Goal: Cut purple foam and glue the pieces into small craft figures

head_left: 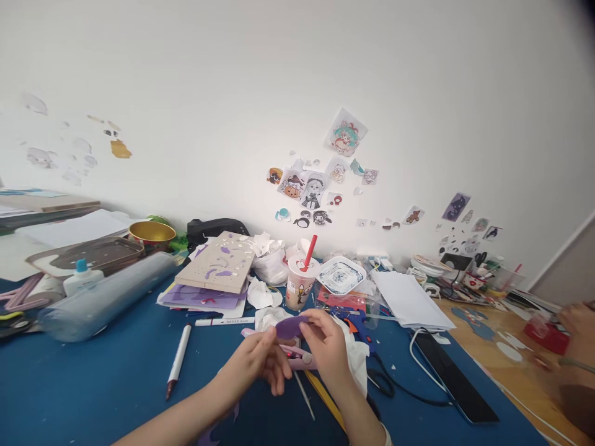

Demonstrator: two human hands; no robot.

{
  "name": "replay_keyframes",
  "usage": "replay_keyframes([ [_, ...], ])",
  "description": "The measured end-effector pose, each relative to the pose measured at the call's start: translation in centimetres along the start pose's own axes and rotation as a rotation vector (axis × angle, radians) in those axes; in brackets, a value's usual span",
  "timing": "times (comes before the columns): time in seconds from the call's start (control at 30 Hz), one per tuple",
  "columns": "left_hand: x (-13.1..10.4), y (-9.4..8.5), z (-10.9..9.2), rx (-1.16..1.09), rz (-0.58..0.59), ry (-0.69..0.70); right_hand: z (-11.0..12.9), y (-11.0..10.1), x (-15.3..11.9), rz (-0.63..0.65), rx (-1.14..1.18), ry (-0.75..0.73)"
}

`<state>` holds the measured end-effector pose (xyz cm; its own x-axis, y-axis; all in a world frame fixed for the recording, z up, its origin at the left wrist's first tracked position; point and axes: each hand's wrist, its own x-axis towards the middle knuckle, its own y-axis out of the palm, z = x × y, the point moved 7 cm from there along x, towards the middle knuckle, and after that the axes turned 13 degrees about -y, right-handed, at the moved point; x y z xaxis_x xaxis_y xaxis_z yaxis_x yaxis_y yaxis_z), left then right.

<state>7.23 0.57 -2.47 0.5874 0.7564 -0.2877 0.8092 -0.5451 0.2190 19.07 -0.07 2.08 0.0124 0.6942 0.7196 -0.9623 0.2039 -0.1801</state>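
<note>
A purple oval piece of paper or foam (pixel 289 326) is held up between my two hands over the table. My right hand (pixel 329 347) pinches its right edge between thumb and fingers. At the left edge, my left hand (pixel 261 361) has its thumb and index finger on the piece, the other fingers curling loosely below. Beneath the hands lies a pink tool (pixel 302 357), partly hidden, perhaps scissors or a cutter. Close under it are a thin white stick (pixel 304 396) and a yellow strip (pixel 325 399). Crumpled white tissue (pixel 357 359) lies behind my right wrist.
A drink cup (pixel 297 288) with a red straw stands behind the hands. To its right are a patterned dish (pixel 341 275) and a blue glue gun (pixel 356 322). A marker (pixel 179 362) lies left, a tablet (pixel 455 375) right. Another person's hand (pixel 576 322) is far right.
</note>
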Motion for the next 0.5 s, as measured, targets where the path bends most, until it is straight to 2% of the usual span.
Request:
replay_keyframes([
  [0.1,-0.2,0.5,0.0,-0.263,0.135,-0.107,2.7,0.3,-0.2,0.049,-0.146,-0.352],
  [0.2,-0.4,0.6,-0.5,-0.474,0.226,-0.088,4.0,1.5,-1.0,0.150,-0.207,-0.544],
  [0.3,-0.5,-0.2,-1.1,-0.602,0.181,-0.039,4.3,2.7,-1.8,0.292,-0.285,-0.603],
  [0.37,-0.6,-0.6,-1.2,-0.625,0.138,-0.044,4.4,3.1,-2.0,0.331,-0.305,-0.611],
  [0.43,-0.8,-0.5,-1.4,-0.625,0.150,-0.038,4.5,3.2,-2.0,0.326,-0.328,-0.590],
  [0.5,-1.0,0.1,-1.5,-0.627,0.206,-0.017,4.4,3.9,-1.9,0.396,-0.396,-0.567],
])
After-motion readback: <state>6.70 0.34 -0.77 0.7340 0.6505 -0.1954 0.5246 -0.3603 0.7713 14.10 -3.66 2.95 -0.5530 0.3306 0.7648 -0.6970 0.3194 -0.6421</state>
